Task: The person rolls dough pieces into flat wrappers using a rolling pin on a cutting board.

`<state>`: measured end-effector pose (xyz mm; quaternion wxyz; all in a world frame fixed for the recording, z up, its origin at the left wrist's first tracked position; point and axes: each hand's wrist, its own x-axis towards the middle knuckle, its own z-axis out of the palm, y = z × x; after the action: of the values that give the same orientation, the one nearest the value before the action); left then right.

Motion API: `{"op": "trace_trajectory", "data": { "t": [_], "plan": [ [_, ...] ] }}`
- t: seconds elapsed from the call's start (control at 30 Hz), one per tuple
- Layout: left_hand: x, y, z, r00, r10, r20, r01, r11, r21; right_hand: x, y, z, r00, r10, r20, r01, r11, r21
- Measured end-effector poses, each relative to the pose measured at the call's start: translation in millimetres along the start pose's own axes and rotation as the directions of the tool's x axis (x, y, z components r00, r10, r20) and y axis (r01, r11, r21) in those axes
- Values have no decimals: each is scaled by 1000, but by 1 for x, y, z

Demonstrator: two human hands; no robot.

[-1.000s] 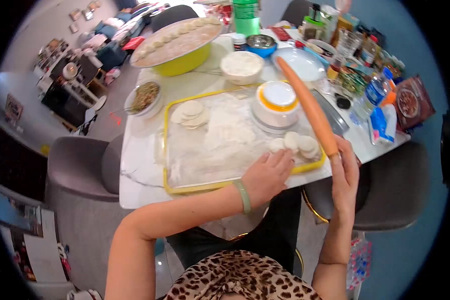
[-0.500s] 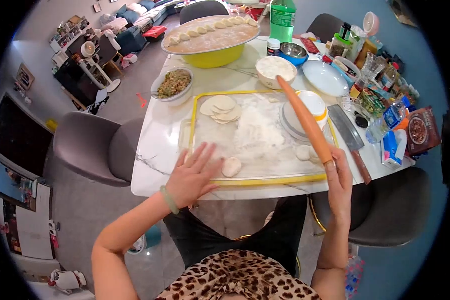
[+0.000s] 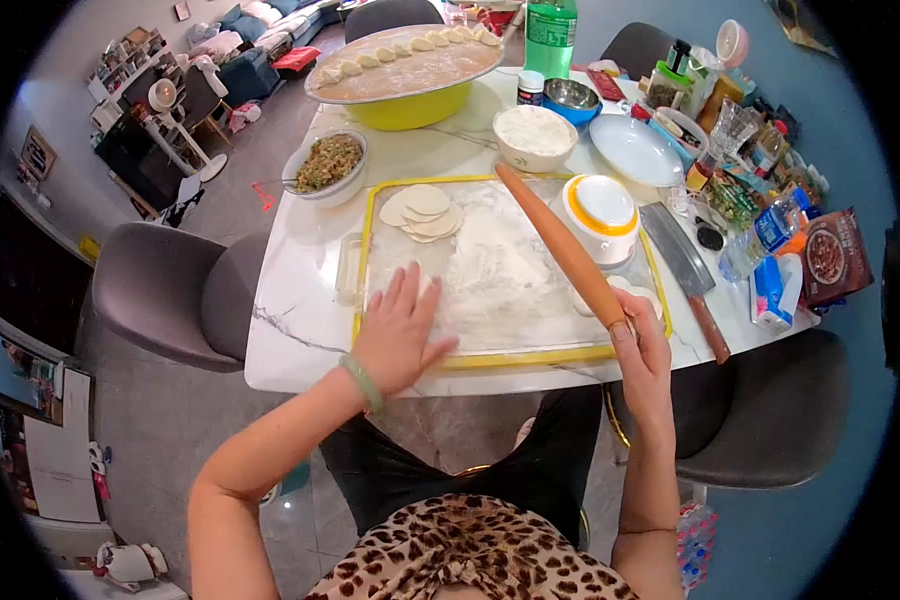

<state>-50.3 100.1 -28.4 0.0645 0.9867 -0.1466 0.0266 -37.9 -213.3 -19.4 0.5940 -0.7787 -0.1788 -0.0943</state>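
My left hand (image 3: 400, 330), a green bangle (image 3: 361, 384) at its wrist, is spread palm down over the near left of a yellow-rimmed board (image 3: 530, 357); what lies under the palm is hidden. In my right hand (image 3: 642, 350) is a tapered wooden rolling pin (image 3: 560, 245), gripped at its near end and slanting up and away to the left. Flour (image 3: 495, 265) covers the middle of the board. Several thin dough wrappers (image 3: 425, 212) overlap at its far left. Pale dough pieces (image 3: 653, 298) show partly beside the right hand.
A white and yellow appliance (image 3: 602, 210) stands at the board's right, with a cleaver (image 3: 682, 250) beside it. Beyond are a bowl of filling (image 3: 330, 163), a flour bowl (image 3: 535, 135) and a tray of dumplings (image 3: 400, 65) on a yellow basin. Bottles and packets crowd the right side.
The dough disc beside my left hand is out of sight now, and that hand has settled from a blur. My right hand and the rolling pin are slightly farther left; the whole view has shifted a little.
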Motion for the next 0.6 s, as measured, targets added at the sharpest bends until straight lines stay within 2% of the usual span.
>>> {"op": "trace_trajectory", "data": {
  "t": [0.13,0.23,0.33,0.37,0.43,0.57,0.6],
  "plan": [
    [41,13,11,998,-44,-36,41,996,-77,0,4,4,1000,-14,-7,14,999,38],
    [42,44,13,1000,-4,-20,3,999,-47,-2,1,1,1000,-13,-1,13,1000,27],
    [20,57,8,992,123,33,-122,992,-29,-7,5,-1,1000,-7,-19,7,1000,1],
    [11,52,6,992,120,33,-119,993,-29,-6,7,-1,1000,-8,-15,8,1000,2],
    [-6,35,-3,971,213,107,-216,976,16,-6,8,-2,1000,6,22,-6,1000,-9],
    [-32,-11,-27,952,225,209,-248,964,93,2,3,7,998,19,58,-19,1000,1],
    [-31,-25,-31,931,288,224,-314,945,94,7,4,12,997,-18,77,19,1000,-6]
  ]
}}
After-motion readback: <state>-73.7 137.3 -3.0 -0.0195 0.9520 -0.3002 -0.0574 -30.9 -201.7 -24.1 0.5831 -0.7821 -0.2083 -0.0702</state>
